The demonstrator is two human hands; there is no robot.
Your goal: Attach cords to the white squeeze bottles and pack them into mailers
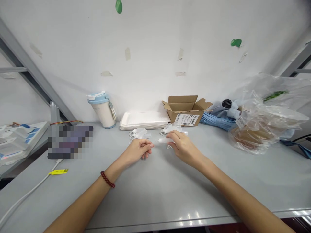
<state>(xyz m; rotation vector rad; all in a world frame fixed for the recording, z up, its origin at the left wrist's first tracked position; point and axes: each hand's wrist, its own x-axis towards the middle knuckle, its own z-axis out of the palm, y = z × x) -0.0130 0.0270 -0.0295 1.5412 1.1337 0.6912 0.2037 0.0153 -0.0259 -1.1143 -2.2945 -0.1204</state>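
My right hand pinches a small white squeeze bottle with a thin needle tip that points left. A little white clip-like piece shows just under that bottle, by the fingers. Close to the needle tip, my left hand is closed with thumb and index finger pressed together; whatever they may hold is too small to make out. Behind the left hand lies a group of similar small bottles with wire-like loops. Another group of them lies behind the right hand, in front of the cardboard box.
An open cardboard box and stacked white trays stand against the wall. To the left are a cream tumbler, a pixelated device and a white cable. Plastic bags and a blue folded umbrella lie right.
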